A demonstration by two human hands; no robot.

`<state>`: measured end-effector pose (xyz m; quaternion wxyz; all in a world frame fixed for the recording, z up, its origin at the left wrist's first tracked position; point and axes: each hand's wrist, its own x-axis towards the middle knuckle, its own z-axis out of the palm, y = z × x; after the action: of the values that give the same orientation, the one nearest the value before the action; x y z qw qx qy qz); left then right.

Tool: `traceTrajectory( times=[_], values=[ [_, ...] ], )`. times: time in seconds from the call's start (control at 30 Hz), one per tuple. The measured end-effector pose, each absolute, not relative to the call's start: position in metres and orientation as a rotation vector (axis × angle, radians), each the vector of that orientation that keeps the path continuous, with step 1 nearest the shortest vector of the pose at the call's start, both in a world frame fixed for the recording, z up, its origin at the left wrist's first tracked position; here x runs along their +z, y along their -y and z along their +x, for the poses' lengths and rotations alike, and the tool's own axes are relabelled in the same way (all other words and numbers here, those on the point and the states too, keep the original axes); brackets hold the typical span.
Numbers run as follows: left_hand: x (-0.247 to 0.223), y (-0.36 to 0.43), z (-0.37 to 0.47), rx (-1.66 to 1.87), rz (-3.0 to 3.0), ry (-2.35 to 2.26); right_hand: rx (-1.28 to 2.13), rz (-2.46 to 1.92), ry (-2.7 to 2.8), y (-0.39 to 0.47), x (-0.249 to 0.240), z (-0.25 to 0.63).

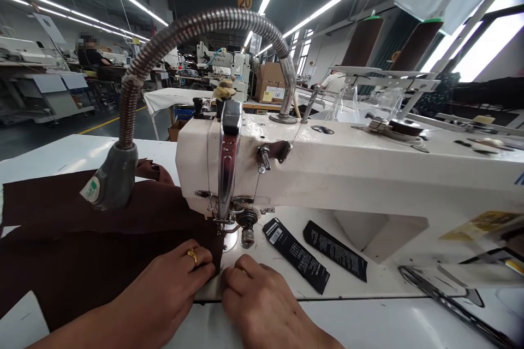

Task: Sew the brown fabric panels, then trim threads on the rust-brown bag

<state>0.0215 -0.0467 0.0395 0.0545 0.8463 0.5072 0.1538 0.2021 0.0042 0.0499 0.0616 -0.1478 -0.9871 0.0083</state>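
Observation:
Dark brown fabric (pixel 123 245) spreads over the left of the sewing machine bed, its right edge by the needle and presser foot (pixel 221 227). My left hand (pixel 176 275), a gold ring on one finger, is closed on the fabric near that edge. Just right of it, my right hand (pixel 262 300) has curled fingers at the front of the bed; its fingertips are hidden, so what they pinch cannot be made out. Above both hands stands the white sewing machine (pixel 347 169). Two black printed labels (pixel 301 256) lie on the bed right of the needle.
A ribbed flexible lamp neck (pixel 213 19) arches over the machine, its grey head (pixel 118 177) hanging above the fabric. Brown thread cones (pixel 362 41) stand at the upper right. Black scissors or tweezers-like metal (pixel 450 302) lies at right. Another person (pixel 92 54) sits far left.

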Motion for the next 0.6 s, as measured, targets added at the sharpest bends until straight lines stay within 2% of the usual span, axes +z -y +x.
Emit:
traceTrajectory(
  times=[0.4,0.6],
  values=[
    [0.019,0.038,0.019,0.930,2.350,-1.752,0.016,-0.568,2.873,-0.001,0.043,0.197],
    [0.020,0.039,0.017,0.903,2.198,-1.834,0.120,-0.661,2.882,-0.002,0.044,0.196]
  ],
)
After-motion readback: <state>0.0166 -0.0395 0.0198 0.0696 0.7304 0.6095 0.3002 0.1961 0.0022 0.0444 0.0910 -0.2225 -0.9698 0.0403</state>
